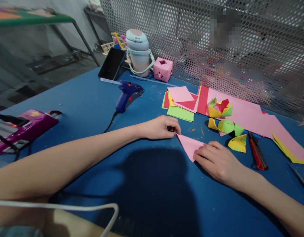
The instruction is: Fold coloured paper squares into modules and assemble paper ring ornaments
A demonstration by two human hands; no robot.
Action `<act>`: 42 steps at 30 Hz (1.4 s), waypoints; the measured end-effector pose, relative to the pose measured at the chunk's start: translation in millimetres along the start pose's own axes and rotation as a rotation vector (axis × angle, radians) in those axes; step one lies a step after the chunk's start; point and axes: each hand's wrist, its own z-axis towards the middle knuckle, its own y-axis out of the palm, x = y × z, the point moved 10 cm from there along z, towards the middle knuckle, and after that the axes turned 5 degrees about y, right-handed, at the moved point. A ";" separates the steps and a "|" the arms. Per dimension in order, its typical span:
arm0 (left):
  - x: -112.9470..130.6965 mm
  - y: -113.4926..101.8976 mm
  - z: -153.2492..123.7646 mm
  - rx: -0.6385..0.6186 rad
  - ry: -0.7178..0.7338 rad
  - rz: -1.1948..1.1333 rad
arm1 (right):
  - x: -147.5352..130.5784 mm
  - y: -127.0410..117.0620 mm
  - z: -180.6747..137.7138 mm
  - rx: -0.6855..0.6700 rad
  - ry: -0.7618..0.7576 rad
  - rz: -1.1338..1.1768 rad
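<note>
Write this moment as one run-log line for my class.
left hand: pinching pink paper at corner | right hand: on its other end | glue gun: on blue table

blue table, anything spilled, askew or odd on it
Only minor untidiness: orange flecks mark the blue table just beyond the folded pink paper, looking like stray residue, though I can't tell what they are. The small paper stack is askew, its coloured sheets unevenly fanned. No obvious spill.
</note>
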 end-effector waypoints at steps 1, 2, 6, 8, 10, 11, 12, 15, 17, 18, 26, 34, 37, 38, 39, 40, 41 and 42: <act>0.2 0.0 -0.1 0.001 0.001 0.001 | 0.3 0.4 -0.1 0.001 0.004 0.006; 0.4 0.0 -0.2 0.000 0.002 0.002 | 0.6 0.7 -0.2 0.002 0.008 0.010; 0.6 0.3 -0.9 0.002 0.005 -0.003 | -0.9 0.9 -0.2 -0.007 0.008 0.007; 0.8 0.3 -1.0 0.003 0.009 -0.005 | -2.0 0.5 0.0 -0.016 0.007 0.013; 1.1 0.0 -0.8 0.005 0.011 -0.006 | -1.8 0.7 0.4 -0.031 0.020 0.021; 1.1 -0.3 -0.6 0.007 0.010 -0.008 | -1.5 0.6 0.6 -0.037 0.028 0.024; 1.0 -0.5 -0.3 0.007 0.007 -0.009 | -1.4 0.2 0.7 -0.039 0.035 0.025; 0.0 -1.0 0.6 0.009 -0.010 -0.009 | -3.7 -0.9 0.9 -0.045 0.030 0.016; -0.7 -0.7 0.8 0.010 -0.020 -0.008 | -6.9 -1.0 0.7 -0.055 0.017 0.006; -1.0 -0.5 0.7 0.012 -0.025 -0.007 | -8.3 -0.9 0.5 -0.060 0.013 0.001; -2.8 -1.9 0.6 0.017 -0.086 0.006 | -12.9 2.7 -2.0 -0.078 0.039 -0.074; 61.4 10.1 -2.6 0.199 0.018 0.434 | -24.7 -3.4 -0.5 -0.003 0.026 -0.194; 91.1 58.3 -10.7 0.036 0.175 0.520 | -29.0 -5.2 0.4 0.028 0.026 -0.232; 95.9 69.1 -13.9 0.012 0.204 0.543 | -29.5 -5.4 0.5 0.035 0.031 -0.241; 99.0 74.7 -16.6 0.024 0.222 0.623 | -29.8 -5.8 0.5 0.044 0.035 -0.248; 100.1 79.0 -18.5 0.027 0.234 0.672 | -30.0 -6.1 0.4 0.051 0.038 -0.253; 99.8 81.6 -19.6 0.027 0.241 0.719 | -30.3 -6.3 0.3 0.056 0.038 -0.256; 98.4 81.8 -19.9 0.032 0.238 0.760 | -30.8 -6.4 0.1 0.060 0.036 -0.259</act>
